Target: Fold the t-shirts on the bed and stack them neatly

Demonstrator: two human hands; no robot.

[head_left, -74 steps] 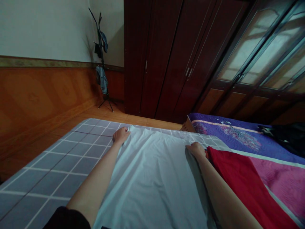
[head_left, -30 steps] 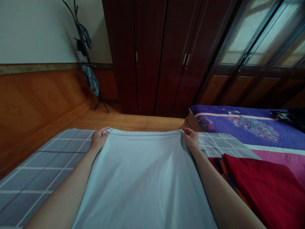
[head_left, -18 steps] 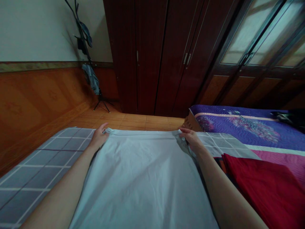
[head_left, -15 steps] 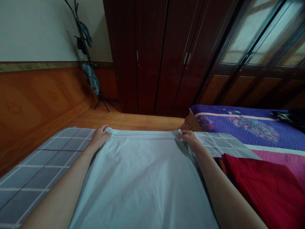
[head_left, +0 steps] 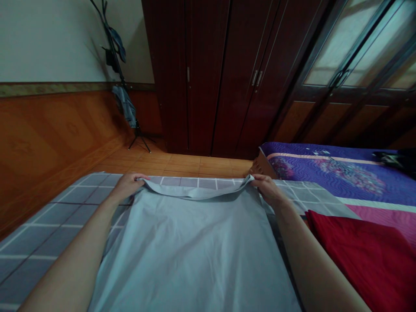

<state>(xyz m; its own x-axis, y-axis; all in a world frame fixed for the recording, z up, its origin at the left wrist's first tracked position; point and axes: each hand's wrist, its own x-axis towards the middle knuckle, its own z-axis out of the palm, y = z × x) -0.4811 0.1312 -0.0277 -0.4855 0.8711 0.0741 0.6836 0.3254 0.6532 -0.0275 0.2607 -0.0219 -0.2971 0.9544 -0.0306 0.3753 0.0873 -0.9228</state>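
Note:
A pale grey-white cloth (head_left: 195, 247), perhaps a garment, stretches from the bottom of the view toward the far edge of the bed. My left hand (head_left: 127, 186) is closed on its far left corner, thumb and fingers pinching the hem. At the far right corner, my right hand (head_left: 264, 187) pinches the same hem. Between the hands the edge is folded over in a band that sags in the middle. The near end of the cloth runs out of view.
Beneath lies a grey checked bedsheet (head_left: 35, 236). A folded red cloth (head_left: 360, 255) rests at the right, near a purple and pink flowered bedcover (head_left: 325, 167). Beyond stand a dark wardrobe (head_left: 201, 86) and a coat rack (head_left: 121, 73) with hanging items.
Both hands have moved slightly apart and lifted the hem. The far edge, straight and flat before, now curves down in the middle as a folded band.

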